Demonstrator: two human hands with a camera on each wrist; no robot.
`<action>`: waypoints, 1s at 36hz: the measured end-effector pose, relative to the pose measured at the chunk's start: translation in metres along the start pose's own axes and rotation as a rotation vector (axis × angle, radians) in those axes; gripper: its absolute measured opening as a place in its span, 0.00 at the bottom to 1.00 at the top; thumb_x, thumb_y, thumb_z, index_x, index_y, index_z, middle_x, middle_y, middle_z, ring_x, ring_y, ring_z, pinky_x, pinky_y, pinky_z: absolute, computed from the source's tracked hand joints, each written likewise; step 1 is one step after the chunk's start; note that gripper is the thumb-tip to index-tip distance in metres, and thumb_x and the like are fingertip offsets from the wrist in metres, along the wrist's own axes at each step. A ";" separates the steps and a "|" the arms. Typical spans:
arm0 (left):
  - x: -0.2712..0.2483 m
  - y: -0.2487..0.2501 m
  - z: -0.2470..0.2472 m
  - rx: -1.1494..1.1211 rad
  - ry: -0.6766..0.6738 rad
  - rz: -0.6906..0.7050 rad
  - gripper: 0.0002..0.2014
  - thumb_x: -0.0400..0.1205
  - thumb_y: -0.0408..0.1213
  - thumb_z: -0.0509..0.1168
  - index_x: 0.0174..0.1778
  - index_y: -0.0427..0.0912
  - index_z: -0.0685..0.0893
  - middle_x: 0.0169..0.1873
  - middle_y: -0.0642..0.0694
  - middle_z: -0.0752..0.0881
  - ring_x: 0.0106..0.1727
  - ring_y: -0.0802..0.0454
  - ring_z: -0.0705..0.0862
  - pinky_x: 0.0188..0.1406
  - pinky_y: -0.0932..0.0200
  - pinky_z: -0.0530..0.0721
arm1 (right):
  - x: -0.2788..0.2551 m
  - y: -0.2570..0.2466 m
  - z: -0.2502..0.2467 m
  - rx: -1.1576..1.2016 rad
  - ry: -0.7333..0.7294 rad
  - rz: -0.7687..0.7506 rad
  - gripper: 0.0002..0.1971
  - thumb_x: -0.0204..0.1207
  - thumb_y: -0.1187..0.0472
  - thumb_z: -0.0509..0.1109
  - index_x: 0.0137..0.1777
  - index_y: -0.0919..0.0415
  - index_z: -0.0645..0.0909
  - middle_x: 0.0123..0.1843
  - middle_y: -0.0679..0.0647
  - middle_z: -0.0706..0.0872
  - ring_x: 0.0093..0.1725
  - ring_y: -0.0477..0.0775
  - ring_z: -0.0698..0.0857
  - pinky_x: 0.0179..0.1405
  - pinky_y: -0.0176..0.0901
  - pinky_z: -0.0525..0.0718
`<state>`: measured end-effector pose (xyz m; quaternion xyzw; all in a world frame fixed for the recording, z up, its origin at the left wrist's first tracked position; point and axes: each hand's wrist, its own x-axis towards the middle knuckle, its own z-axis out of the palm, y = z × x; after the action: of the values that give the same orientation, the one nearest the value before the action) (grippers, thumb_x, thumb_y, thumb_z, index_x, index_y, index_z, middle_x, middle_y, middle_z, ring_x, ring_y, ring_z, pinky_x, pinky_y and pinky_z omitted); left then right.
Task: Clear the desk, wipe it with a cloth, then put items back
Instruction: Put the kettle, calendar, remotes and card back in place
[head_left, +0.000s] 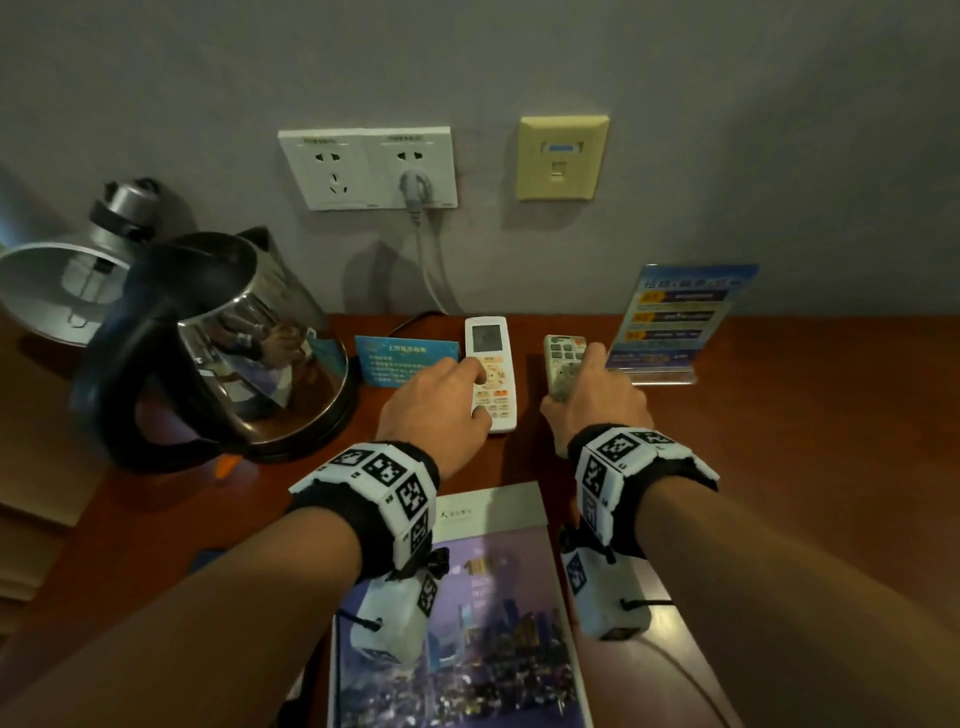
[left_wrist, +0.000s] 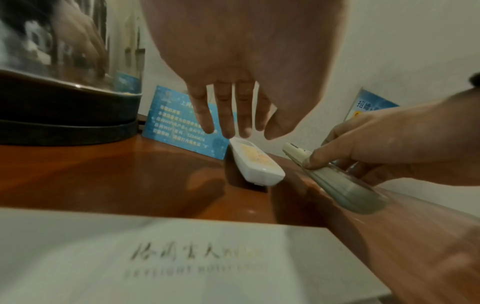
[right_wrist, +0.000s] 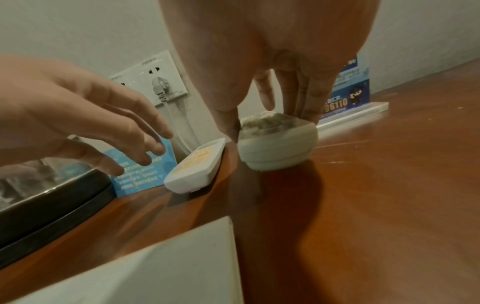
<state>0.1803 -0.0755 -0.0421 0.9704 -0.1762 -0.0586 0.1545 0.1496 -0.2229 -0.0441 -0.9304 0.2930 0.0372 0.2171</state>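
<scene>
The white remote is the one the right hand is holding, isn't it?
Not quite. The right hand is holding the grey remote, not the white one. The white remote lies on the desk beneath the straight fingers of the left hand. The left wrist view shows both remotes side by side.

Card (head_left: 400, 358) between kettle (head_left: 249, 332) and left remote (head_left: 487, 338)

White remote (head_left: 491, 371), grey-green remote (head_left: 562, 364), blue cards (head_left: 405, 358) — reddish-brown desk (head_left: 805, 441), black-and-white checkered wristbands (head_left: 384, 483).
</scene>
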 end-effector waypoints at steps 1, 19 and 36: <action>0.004 -0.001 0.000 -0.004 0.000 0.002 0.18 0.81 0.44 0.65 0.67 0.52 0.75 0.61 0.51 0.80 0.62 0.51 0.80 0.57 0.49 0.84 | 0.003 -0.003 0.001 0.002 0.005 0.005 0.27 0.74 0.51 0.74 0.66 0.57 0.65 0.56 0.62 0.82 0.56 0.66 0.83 0.42 0.50 0.77; 0.026 -0.028 -0.002 -0.034 0.020 0.044 0.14 0.81 0.41 0.63 0.64 0.52 0.77 0.59 0.52 0.80 0.61 0.52 0.79 0.56 0.52 0.81 | 0.035 -0.024 0.019 -0.002 -0.010 0.040 0.24 0.75 0.53 0.72 0.63 0.58 0.64 0.59 0.63 0.78 0.60 0.67 0.80 0.46 0.55 0.78; 0.006 0.030 -0.013 -0.004 0.001 0.070 0.16 0.81 0.40 0.64 0.65 0.50 0.77 0.60 0.50 0.80 0.62 0.48 0.79 0.57 0.48 0.81 | -0.005 0.014 -0.044 -0.170 -0.004 -0.049 0.14 0.79 0.54 0.66 0.62 0.57 0.72 0.60 0.59 0.82 0.59 0.65 0.82 0.42 0.50 0.73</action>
<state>0.1788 -0.1005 -0.0207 0.9634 -0.2096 -0.0530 0.1585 0.1351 -0.2500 -0.0088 -0.9523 0.2653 0.0585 0.1387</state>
